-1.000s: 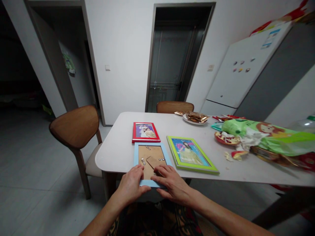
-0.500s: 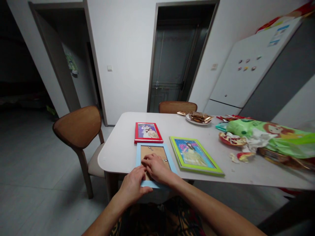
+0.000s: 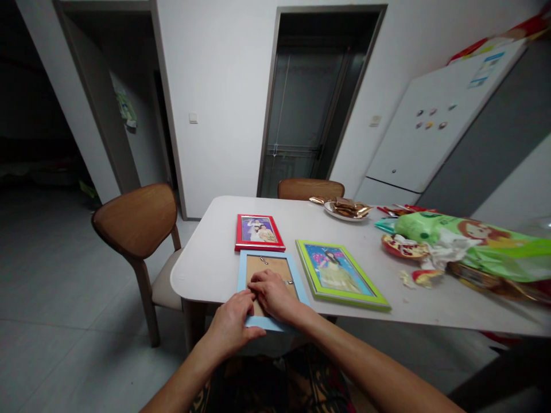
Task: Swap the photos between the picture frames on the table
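A light blue picture frame [image 3: 298, 279] lies back side up at the table's near edge, its brown backing board [image 3: 275, 265] showing metal clips at the top and right. My left hand [image 3: 232, 321] grips the frame's near left corner, thumb along the front edge. My right hand [image 3: 275, 292] rests over the board, fingers bent and pressed together at its left side, close to the left fingertips. Whatever those fingertips pinch is hidden. Just beyond lies a red picture frame [image 3: 260, 232] with a photo facing up. To the right is a lime green picture frame [image 3: 340, 275], also photo up.
On the white table [image 3: 202, 252] stands a plate [image 3: 346, 217] of wrapped snacks. At the right lie a cut pomegranate [image 3: 404, 246], peel pieces [image 3: 426, 278], crumpled tissue [image 3: 450, 252] and a green plastic package [image 3: 495, 244]. A wooden chair [image 3: 138, 221] stands left, another chair [image 3: 310, 188] behind.
Both hands keep almost the same place on the blue frame. The view has shifted very slightly; nothing else has visibly moved.
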Tool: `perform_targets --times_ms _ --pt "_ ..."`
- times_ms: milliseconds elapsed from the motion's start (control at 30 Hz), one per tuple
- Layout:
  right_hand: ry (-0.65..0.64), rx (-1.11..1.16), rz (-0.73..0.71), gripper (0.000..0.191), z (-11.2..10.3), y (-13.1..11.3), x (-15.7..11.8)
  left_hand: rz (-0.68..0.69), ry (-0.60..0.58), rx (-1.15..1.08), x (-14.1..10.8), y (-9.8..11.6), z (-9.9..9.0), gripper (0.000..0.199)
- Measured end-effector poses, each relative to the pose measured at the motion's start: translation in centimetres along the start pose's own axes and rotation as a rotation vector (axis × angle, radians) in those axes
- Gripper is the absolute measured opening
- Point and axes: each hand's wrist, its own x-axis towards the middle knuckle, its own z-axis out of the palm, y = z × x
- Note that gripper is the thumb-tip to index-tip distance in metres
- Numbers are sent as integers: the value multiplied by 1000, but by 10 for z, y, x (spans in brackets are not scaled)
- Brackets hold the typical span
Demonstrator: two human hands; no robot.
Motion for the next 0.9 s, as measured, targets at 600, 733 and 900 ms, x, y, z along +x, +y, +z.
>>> perform_targets --times_ms 600,733,900 --pt "22 168 -36 26 -1 5 2 -16 12 4 -1 1 0 34" --pt "122 112 262 22 0 24 19 -14 4 -19 -2 1 1 33" --pt "103 -7 562 20 3 53 47 -34 0 -26 -2 2 0 33"
